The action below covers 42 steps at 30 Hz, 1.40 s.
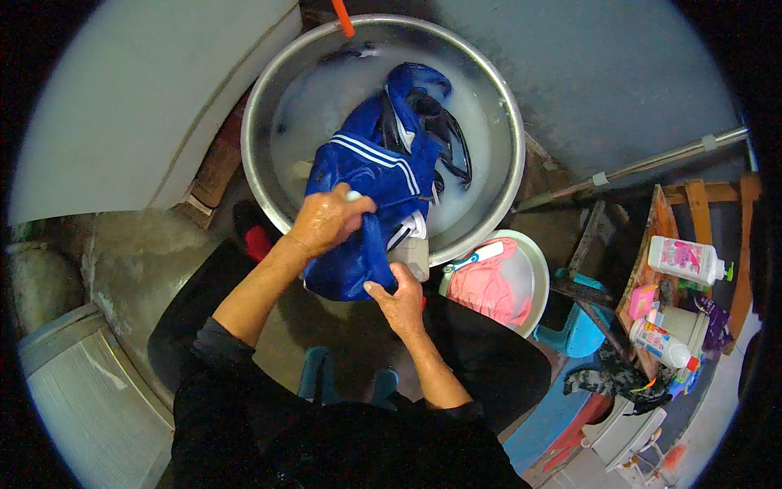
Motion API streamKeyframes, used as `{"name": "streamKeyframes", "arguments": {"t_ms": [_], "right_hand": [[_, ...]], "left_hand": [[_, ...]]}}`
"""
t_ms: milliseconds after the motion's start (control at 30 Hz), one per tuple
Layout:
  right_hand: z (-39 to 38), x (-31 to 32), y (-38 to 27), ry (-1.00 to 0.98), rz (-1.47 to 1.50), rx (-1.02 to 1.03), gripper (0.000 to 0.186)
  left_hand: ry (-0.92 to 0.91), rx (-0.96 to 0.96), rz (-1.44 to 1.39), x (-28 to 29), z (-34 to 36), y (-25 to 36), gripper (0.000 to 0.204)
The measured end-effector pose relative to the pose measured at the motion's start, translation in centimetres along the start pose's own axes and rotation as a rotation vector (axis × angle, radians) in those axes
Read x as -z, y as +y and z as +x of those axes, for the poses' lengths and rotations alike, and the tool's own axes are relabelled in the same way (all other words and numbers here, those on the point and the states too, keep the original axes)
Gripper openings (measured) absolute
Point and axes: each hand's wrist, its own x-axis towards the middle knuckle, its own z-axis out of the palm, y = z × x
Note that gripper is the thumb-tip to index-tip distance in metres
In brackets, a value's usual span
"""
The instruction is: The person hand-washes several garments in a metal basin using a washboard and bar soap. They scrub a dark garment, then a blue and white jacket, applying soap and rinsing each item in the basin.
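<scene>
A wet blue garment [358, 175] with white stripes trails from the cloudy water of a large metal basin [513, 163] over its near rim. My left hand [330, 218] is closed on a small white piece [353, 196] pressed to the fabric; only its end shows, and I cannot tell what it is. Lower and to the right, my right hand [399, 300] pinches the garment's hanging edge between thumb and fingers. Beside that hand a pale beige block [415, 257] leans at the rim, partly covered by the cloth. Dark cloth [446, 134] lies in the water.
Right of the metal basin, a small pale basin [538, 281] holds pink cloth [489, 289] and a white-and-blue brush [475, 257]. Farther right are a metal pole [635, 169], a blue stool [574, 330] and bottles [684, 259] by a wooden frame. An orange tube [343, 18] hangs over the far rim.
</scene>
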Motion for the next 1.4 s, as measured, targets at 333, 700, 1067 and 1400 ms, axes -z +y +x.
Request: {"name": "streamKeyframes", "arguments": {"t_ms": [333, 700, 1067, 1400], "right_hand": [[1.7, 2.1, -2.5, -0.035, 0.623, -0.219, 0.018], [0.5, 1.1, -2.7, -0.280, -0.112, -0.066, 0.031], [26.9, 4.5, -0.7, 0.367, -0.340, 0.066, 0.037], [32.8, 4.7, 2.0, 0.296, 0.014, -0.017, 0.024]], "left_hand": [[0.357, 0.348, -0.069, -0.8, 0.4, -1.1, 0.034], [0.134, 0.502, 0.158, -4.4, 4.0, -6.4, 0.024], [-0.160, 0.297, -0.262, -5.3, 1.1, -4.1, 0.023], [-0.114, 0.085, -0.461, -4.8, 2.0, -0.7, 0.037]]}}
